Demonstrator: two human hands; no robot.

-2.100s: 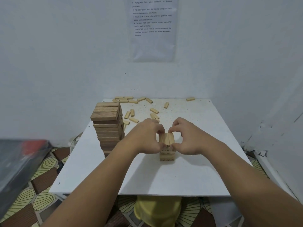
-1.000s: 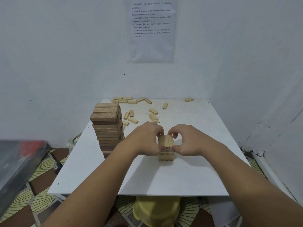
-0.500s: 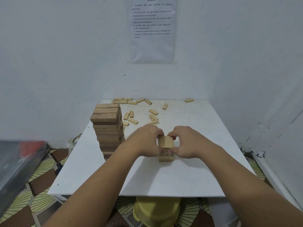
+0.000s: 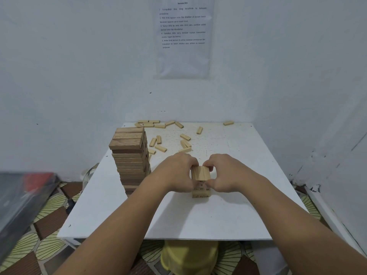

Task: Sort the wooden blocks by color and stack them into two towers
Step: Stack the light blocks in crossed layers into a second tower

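Observation:
A short tower of light wooden blocks [image 4: 201, 178] stands near the middle of the white table [image 4: 198, 219]. My left hand [image 4: 176, 171] grips its left side and my right hand [image 4: 226, 171] grips its right side, fingers curled round the top layer. A tall tower of darker brown blocks [image 4: 130, 155] stands to the left, its upper layers slightly askew. Several loose light blocks [image 4: 168, 135] lie scattered toward the table's far edge.
White walls close in behind and on the right, with a printed sheet [image 4: 182, 36] taped up. A dark box [image 4: 21, 197] sits at the left over a patterned floor. A yellow stool [image 4: 188, 257] shows under the table's front edge.
Both hands have stayed clasped on the light tower, shifting only slightly around its top layer. The brown tower and loose blocks have not moved.

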